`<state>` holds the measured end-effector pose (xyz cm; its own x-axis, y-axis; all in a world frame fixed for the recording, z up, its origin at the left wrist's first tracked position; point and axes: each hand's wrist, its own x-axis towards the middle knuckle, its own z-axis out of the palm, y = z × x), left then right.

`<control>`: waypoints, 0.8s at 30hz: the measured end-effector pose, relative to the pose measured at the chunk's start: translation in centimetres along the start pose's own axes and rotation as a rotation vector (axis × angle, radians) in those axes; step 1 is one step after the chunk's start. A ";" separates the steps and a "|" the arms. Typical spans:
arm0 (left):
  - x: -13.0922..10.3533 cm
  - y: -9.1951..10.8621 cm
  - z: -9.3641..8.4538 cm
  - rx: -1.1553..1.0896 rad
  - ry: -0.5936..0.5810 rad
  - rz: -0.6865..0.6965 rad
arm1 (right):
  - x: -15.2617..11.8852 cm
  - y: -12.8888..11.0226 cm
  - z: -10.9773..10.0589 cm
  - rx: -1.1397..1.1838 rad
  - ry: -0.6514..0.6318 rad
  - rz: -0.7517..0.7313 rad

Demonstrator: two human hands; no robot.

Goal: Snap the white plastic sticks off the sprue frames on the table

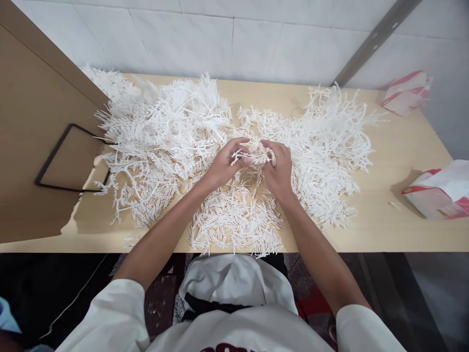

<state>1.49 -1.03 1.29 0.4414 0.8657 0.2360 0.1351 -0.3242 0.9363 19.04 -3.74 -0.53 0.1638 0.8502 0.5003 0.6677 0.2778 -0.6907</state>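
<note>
Pinching white twiggy piece (255, 158) with left hand (226, 161) and right hand (280, 167), above table (381, 195), between white heaps (164, 122) — looked light, thin, bit stiff, easy to snap — seemed best held softly by middle.

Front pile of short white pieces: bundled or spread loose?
Spread loose: the short white pieces lie overlapping at many angles near the front edge of the table, with no tie or wrapping visible.
</note>
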 end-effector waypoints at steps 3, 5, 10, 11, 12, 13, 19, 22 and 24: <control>0.0 0.1 0.0 -0.050 0.052 -0.023 | 0.0 -0.5 -0.2 0.223 -0.055 0.038; 0.0 0.0 0.1 -0.069 0.102 -0.046 | 0.0 -0.8 -0.3 0.353 -0.105 0.068; -0.2 -0.1 0.4 -0.040 0.178 -0.094 | 0.1 -1.4 -0.5 0.419 -0.176 0.099; -0.3 -0.1 0.4 -0.040 0.180 -0.091 | 0.1 -1.5 -0.5 0.403 -0.180 0.103; -0.3 0.0 0.5 -0.041 0.176 -0.084 | 0.0 -1.5 -0.5 0.385 -0.176 0.105; -0.4 0.1 0.5 -0.040 0.169 -0.075 | -0.1 -1.6 -0.4 0.364 -0.166 0.099; -0.3 0.3 0.3 0.078 0.031 0.004 | -0.4 -1.5 -0.3 0.097 -0.114 -0.101; -0.3 0.3 0.3 0.174 -0.038 0.048 | -0.5 -1.3 -0.2 -0.021 -0.043 -0.171; -0.4 0.3 0.5 0.239 -0.025 0.065 | -0.6 -1.2 0.0 -0.078 -0.021 -0.216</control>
<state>1.85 -1.66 1.35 0.4770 0.8317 0.2842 0.3111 -0.4621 0.8305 18.18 -4.60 -0.03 -0.0034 0.7840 0.6208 0.7397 0.4197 -0.5260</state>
